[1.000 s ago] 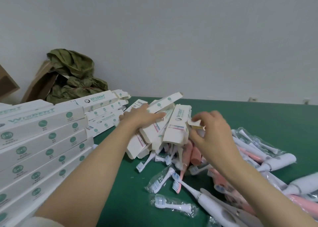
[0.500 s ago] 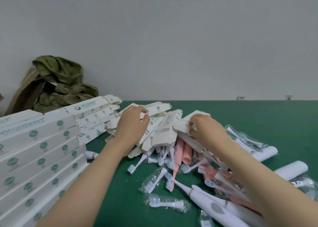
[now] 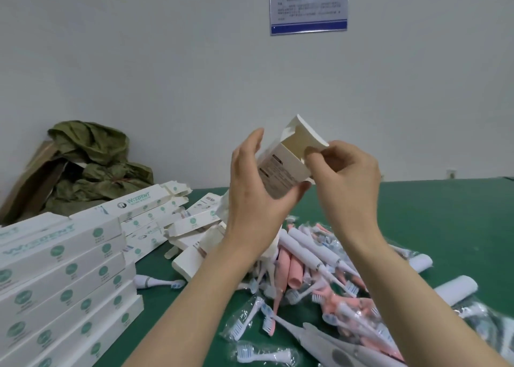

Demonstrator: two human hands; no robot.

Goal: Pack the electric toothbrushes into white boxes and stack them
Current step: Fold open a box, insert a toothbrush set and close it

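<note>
Both hands hold 1 white box aloft: left hand grips its body, right hand pinches its open flap.

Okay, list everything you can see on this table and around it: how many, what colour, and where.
open box: one, white, held up above the table, end flap open
stacked boxes: many, white with green print, left edge
loose boxes: several, white, heaped between the stack and the toothbrushes
toothbrushes: many, white and pink, heap right of centre
bagged brush heads: several, white in clear plastic, near edge
table: one, green
cloth: one, olive green, back left
cardboard: brown, under the cloth
notice: one, blue-edged, on the wall
left hand: grips the open box
right hand: pinches its flap
</note>
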